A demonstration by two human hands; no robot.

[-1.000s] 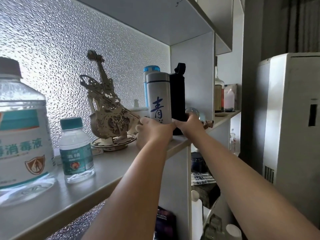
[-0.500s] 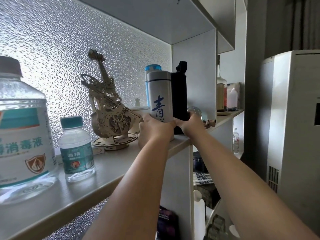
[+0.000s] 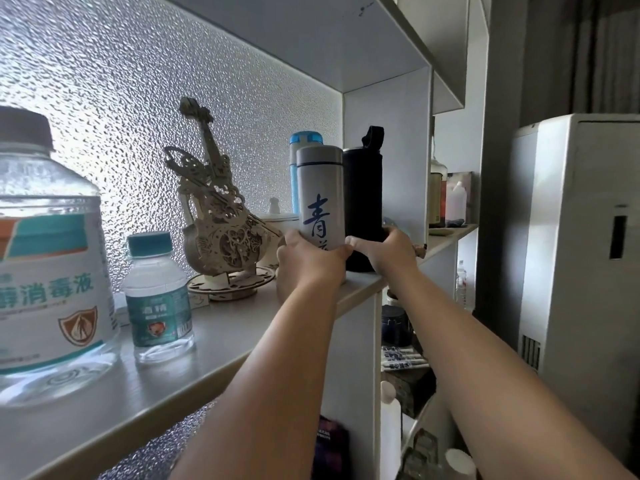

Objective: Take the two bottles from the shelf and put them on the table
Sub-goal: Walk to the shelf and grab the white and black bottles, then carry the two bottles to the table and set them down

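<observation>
Two bare hands reach up to a pale shelf [image 3: 221, 327] set against a backlit pane of pebbled glass [image 3: 138, 81], each closed around the base of a bottle. At left, the left hand [image 3: 308, 263] wraps the lower part of a silver flask [image 3: 320, 188] printed with a large blue Chinese character, fingers curled round its front and thumb side hidden behind it. At right, the right hand [image 3: 388, 252] clasps the bottom of a black bottle [image 3: 363, 199] topped with a carrying loop, the thumb pressed across its front. Both bottles stand upright and side by side, touching or very nearly so, near the shelf's right end beside a white upright partition [image 3: 388, 150]; whether their bases rest on the board or are just clear of it cannot be told, as the hands cover them. Directly behind the silver flask rises a blue-capped bottle [image 3: 304, 138], mostly hidden. Further left on the same shelf stand a wooden violin model [image 3: 218, 216] on a round base, a small clear bottle [image 3: 156, 292] with a teal cap and label, and, nearest the camera, a large clear jug [image 3: 45, 237] with a dark cap and Chinese lettering. To the right of the shelving stands a tall white appliance [image 3: 581, 254].
</observation>
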